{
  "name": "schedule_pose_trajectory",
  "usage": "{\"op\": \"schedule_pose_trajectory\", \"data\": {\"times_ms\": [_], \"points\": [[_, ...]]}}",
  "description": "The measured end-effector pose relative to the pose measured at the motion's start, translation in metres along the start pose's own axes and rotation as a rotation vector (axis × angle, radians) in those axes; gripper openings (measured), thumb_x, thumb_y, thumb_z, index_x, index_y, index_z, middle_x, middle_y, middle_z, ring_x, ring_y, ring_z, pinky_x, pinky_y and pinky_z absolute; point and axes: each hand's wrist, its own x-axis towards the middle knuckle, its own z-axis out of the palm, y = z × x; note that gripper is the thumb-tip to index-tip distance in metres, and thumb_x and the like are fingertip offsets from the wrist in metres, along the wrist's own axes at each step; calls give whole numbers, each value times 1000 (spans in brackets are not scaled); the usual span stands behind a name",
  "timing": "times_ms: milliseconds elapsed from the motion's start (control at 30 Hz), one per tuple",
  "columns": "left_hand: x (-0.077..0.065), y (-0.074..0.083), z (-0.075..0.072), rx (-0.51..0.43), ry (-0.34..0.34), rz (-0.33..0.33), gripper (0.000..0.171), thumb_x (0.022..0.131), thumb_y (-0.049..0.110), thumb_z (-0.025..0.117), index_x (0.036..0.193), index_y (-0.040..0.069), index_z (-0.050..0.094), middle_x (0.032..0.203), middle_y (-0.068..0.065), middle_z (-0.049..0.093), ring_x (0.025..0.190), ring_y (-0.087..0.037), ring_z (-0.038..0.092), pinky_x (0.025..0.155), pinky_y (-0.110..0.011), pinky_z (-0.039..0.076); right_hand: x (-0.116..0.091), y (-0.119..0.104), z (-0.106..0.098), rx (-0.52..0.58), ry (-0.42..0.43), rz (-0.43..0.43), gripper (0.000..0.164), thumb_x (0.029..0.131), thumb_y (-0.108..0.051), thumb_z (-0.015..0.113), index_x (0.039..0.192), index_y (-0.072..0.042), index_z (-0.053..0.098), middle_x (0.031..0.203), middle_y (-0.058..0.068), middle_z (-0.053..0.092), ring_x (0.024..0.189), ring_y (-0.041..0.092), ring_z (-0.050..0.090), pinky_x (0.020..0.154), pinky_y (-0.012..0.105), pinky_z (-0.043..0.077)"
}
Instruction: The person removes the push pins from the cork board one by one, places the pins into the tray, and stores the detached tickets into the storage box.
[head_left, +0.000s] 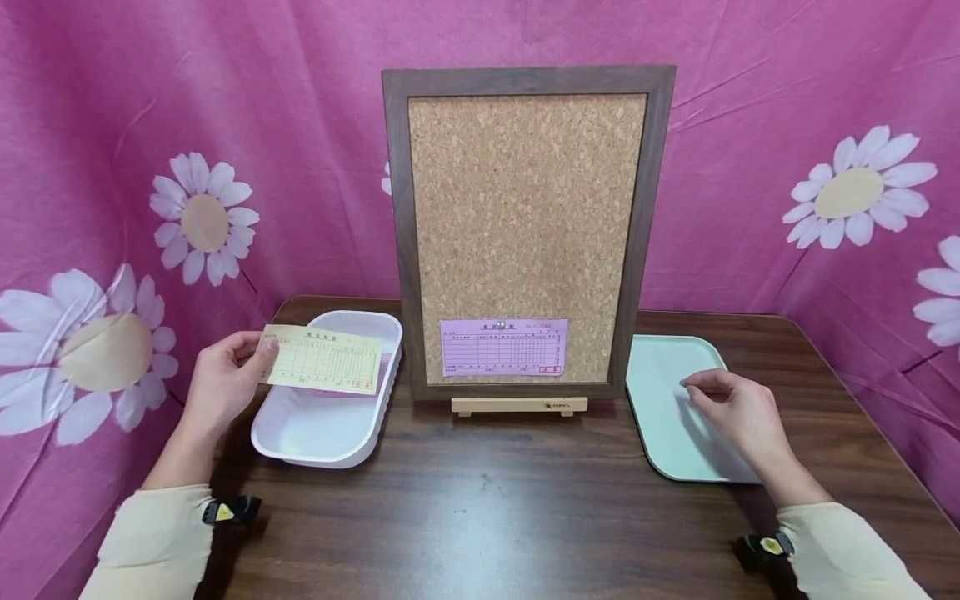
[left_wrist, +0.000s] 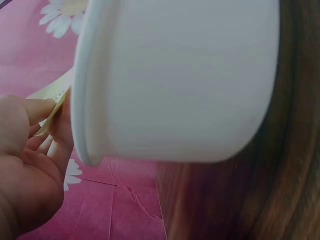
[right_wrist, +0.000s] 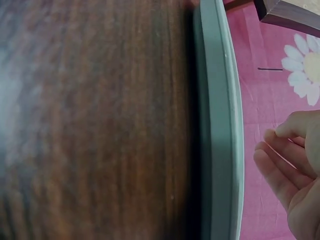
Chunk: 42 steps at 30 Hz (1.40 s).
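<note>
My left hand pinches a pale yellow printed receipt slip by its left edge, above a white plastic basket. In the left wrist view the thumb and fingers grip the folded edge of the slip beside the basket wall. Over the pale green tray, thumb and forefinger of my right hand meet around a tiny dark pin-like thing, mostly hidden by the fingertips. A pink receipt slip hangs low on the cork board, held by a silver push pin.
Behind the hands, the framed board stands upright on a small wooden stand between basket and tray. A pink slip shows in the basket behind the yellow one. Pink flowered cloth surrounds the dark wooden table.
</note>
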Motion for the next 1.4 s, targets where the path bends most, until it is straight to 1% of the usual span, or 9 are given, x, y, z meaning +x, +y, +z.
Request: {"op": "schedule_pose_trajectory", "data": {"times_ms": [200,467,667,867,1100,1167,1233,1333,1400], "points": [[-1,-5,0,23,-46,27,35,110,17,62,124,-14,69,110,-34,74,75,12,58,64,-8,53,-1,1,1,-28,-18,-6,10,90,-3,80,99,-7,83,95,16,83,74,-29,46,65,11,41],[-2,-2,5,70,-127,14,37,110,18,62,127,-15,69,109,-33,76,75,10,60,64,-11,53,-2,3,1,-64,-42,4,9,90,-3,80,98,-7,82,95,16,83,72,-21,49,63,14,39],[0,-6,9,76,-193,5,38,109,17,64,127,-17,68,110,-33,76,77,10,60,65,-12,51,-4,4,1,-67,-71,33,9,92,-7,80,100,-8,82,94,16,83,70,-20,50,62,14,40],[-1,-6,8,31,-176,29,34,108,17,67,123,-13,72,114,-32,77,80,14,63,70,-9,54,-5,4,-1,-71,-77,55,11,95,-11,79,105,-8,83,97,17,82,71,-20,50,62,15,40],[-4,-7,0,-83,-107,25,31,108,10,64,123,-17,69,111,-33,77,79,12,70,72,-11,59,-5,2,-9,-77,-37,60,15,95,-13,76,108,-9,83,98,19,82,74,-23,47,65,18,39],[-5,-8,-2,-97,-92,36,30,108,8,63,122,-18,69,106,-25,80,78,11,71,72,-12,60,-5,2,-11,-74,-24,55,15,95,-13,77,108,-8,83,99,19,82,76,-24,46,65,19,40],[-6,-8,-3,-119,-85,46,29,108,7,63,122,-18,68,99,-8,82,78,10,72,72,-12,60,-5,0,-13,-76,-11,54,15,95,-13,77,108,-8,83,100,19,82,77,-25,46,67,20,40],[-7,-7,-3,-159,-89,66,28,107,5,63,122,-19,67,93,17,77,79,9,73,73,-12,60,-6,-1,-16,-70,3,60,15,95,-14,77,108,-8,83,102,20,82,77,-26,45,67,19,40],[-8,-6,-2,-179,-96,85,27,107,4,63,121,-19,67,91,25,73,79,8,73,73,-13,60,-6,-2,-18,-66,9,66,15,96,-14,77,108,-8,83,104,20,82,77,-29,43,67,18,40]]}}
